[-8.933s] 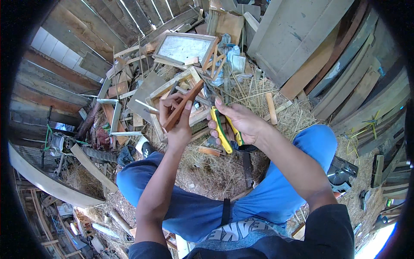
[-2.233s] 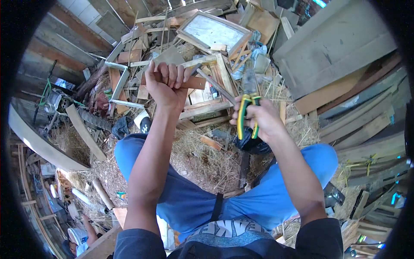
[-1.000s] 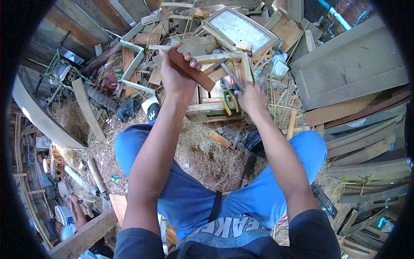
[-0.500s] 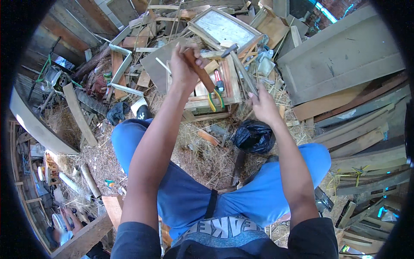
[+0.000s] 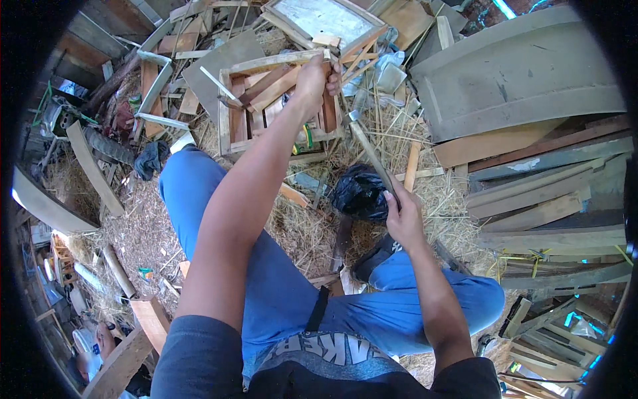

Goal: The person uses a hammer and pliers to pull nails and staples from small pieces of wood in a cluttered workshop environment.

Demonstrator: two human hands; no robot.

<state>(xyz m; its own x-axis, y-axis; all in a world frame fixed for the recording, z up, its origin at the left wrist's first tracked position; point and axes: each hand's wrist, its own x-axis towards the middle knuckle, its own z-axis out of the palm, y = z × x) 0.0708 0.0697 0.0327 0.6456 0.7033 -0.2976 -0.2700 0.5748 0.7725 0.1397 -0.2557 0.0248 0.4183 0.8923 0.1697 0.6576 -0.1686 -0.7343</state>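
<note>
My left hand is closed at the right far corner of a shallow wooden frame box. What its fingers grip is hidden. My right hand holds a hammer by the lower handle, its head pointing away from me near the box's right side. Inside the box lie strips of wood, one of them a dark brown piece slanting across the far left part. Yellow and green tool handles show at the box's near edge, partly behind my left forearm.
A black plastic bag sits on the straw between my knees and the box. A pale framed panel lies beyond. To the right are a large grey panel and stacked planks. Another person is at the lower left.
My left hand has gone from holding a brown wooden piece in the air to the box's corner. The right hand and hammer have come lower and nearer me. The view has shifted.
</note>
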